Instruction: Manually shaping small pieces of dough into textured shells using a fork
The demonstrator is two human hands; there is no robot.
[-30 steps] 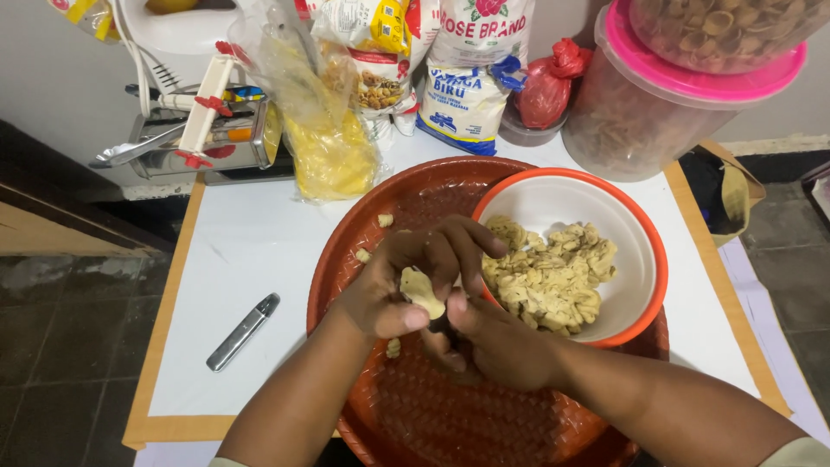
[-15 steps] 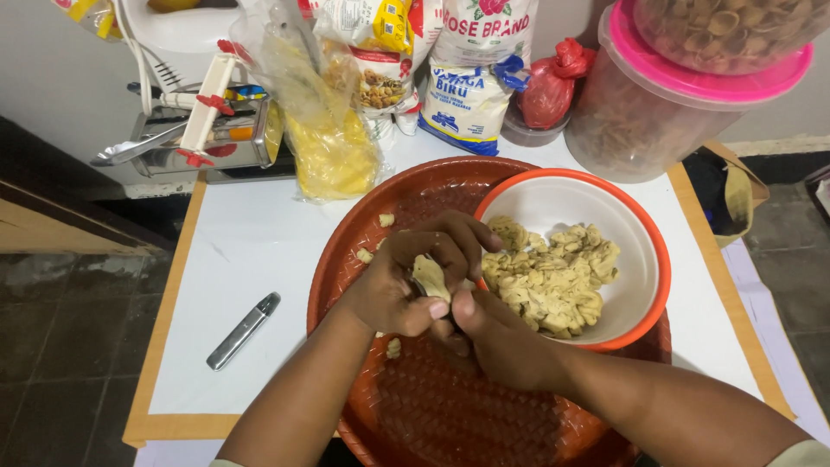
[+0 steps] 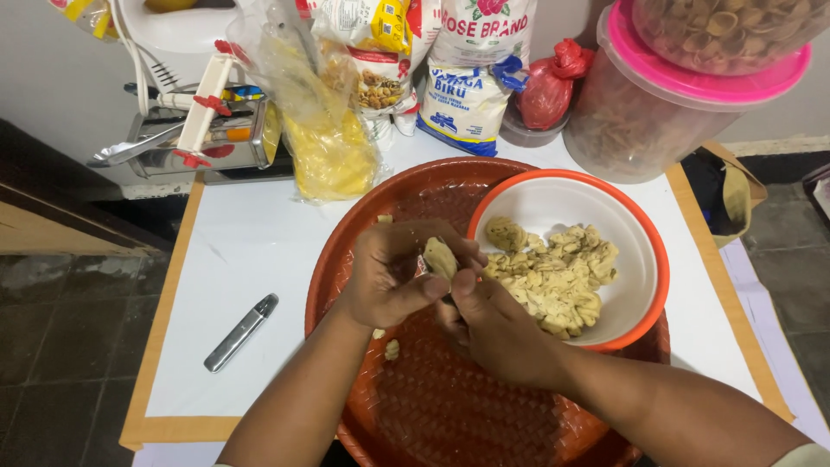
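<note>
Both hands are working 1 small piece of pale dough (image 3: 439, 257) over the round orange-brown woven tray (image 3: 450, 415). The left hand (image 3: 393, 281) curls around it from the 9 o'clock side, fingers bent and pressed together on the lump, thumb reaching across underneath. The right hand (image 3: 493, 324) comes up from 5 o'clock, thumb tip pushing into the same piece; its other fingers are tucked below and cannot be made out. So the dough sits pinched between the 2 hands, just left of the bowl's rim.

The step in hand looks like shaping a single piece. Judging by the heap, the next move would call for a short carry toward 3 o'clock and a release into the white bowl with the orange rim (image 3: 644, 227), where finished dough pieces (image 3: 558, 277) already pile up. A few loose bits (image 3: 391, 349) lie on the tray at the left wrist.

Now the packages, at 12 o'clock along the wall. A clear bag of yellow powder (image 3: 333, 151) slumps at 11 o'clock. Behind it stands a clear packet with printed yellow and blue panels (image 3: 367, 52). At 12 o'clock, 2 white sacks: a taller one with red lettering and a flower mark (image 3: 484, 30), and a lower one with blue lettering (image 3: 462, 104). A knotted red plastic bag (image 3: 552, 86) sits beside them. At 1 o'clock, a clear tub with a pink lid (image 3: 640, 121) carries a second clear tub of brownish pieces (image 3: 718, 30).

At 10 o'clock, a metal pasta roller (image 3: 203, 138); at 8 o'clock, a slim grey pen-shaped object (image 3: 240, 332) on the white tabletop (image 3: 251, 251).
</note>
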